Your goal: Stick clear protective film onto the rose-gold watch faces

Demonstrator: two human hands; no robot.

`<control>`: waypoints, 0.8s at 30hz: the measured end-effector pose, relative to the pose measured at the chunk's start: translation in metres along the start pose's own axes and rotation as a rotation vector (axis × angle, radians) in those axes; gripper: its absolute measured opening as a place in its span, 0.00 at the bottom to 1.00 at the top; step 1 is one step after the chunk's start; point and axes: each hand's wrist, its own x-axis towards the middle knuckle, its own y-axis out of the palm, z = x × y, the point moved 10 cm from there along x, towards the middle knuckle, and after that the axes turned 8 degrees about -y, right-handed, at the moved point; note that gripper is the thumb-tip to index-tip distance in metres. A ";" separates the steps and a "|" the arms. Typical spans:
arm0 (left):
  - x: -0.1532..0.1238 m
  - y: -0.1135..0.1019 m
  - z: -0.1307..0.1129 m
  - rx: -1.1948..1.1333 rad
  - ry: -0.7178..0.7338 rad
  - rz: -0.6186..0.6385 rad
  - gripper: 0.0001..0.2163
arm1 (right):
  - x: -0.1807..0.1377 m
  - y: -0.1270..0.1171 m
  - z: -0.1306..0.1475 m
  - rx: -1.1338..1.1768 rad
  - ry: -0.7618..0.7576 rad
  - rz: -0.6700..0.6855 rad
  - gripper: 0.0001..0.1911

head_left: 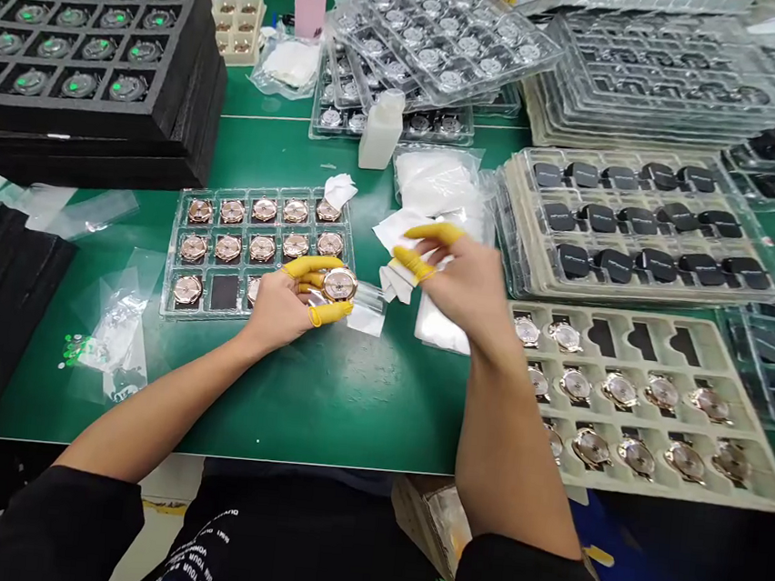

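Observation:
My left hand [290,304], in yellow finger cots, is closed around the rim of a rose-gold watch head [340,284], its dial facing up. It holds the watch head over the front right corner of a clear plastic tray [210,317] of similar watch heads. One compartment [225,292] in the tray's front row has no watch head in it. To the right, my right hand [455,265] is slightly blurred, its cot-covered thumb and forefinger apart and nothing visible between them. Just beyond those fingers lie small white paper pieces [397,282]. A crumpled white tissue [339,191] rests on the tray's back right corner.
A beige tray [772,465] of watch heads stands at the right, below stacked trays with black pieces [639,221]. Black foam trays [195,80] are piled at the left. A white bottle [381,133] and clear trays [453,32] stand behind. Plastic film [120,329] lies front left.

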 end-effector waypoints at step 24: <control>0.007 0.002 0.007 -0.021 -0.054 0.038 0.30 | 0.008 -0.026 -0.029 -0.426 -0.083 -0.084 0.15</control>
